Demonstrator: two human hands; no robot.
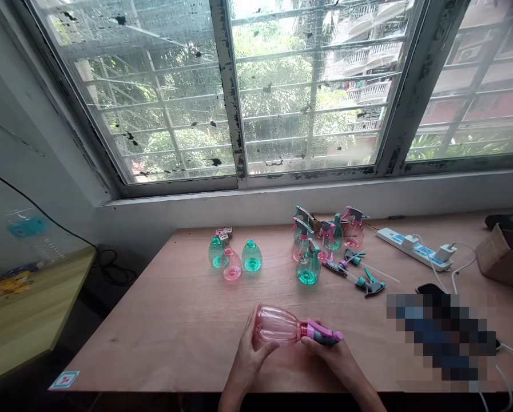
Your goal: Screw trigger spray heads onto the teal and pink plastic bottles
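A clear pink spray bottle [277, 325] lies on its side between my hands, its neck pointing right. My left hand [250, 349] wraps round the bottle's base end. At the neck, my right hand [327, 352] grips the bottle by its pink and dark grey trigger sprayer [322, 332], which sits on the neck. Whether the sprayer is fully tightened cannot be seen. Beyond my hands, bottles without sprayers stand upright: a pink bottle [231, 265] and two green bottles, one of them the right-hand green bottle [251, 257].
Several bottles with sprayers stand at the back, a green spray bottle [308, 266] foremost. Loose trigger sprayers [370, 282] lie beside them. Farther right are a white power strip [414, 249] with cables and a cardboard box [505, 257]. Small blocks [225, 234] sit near the window wall.
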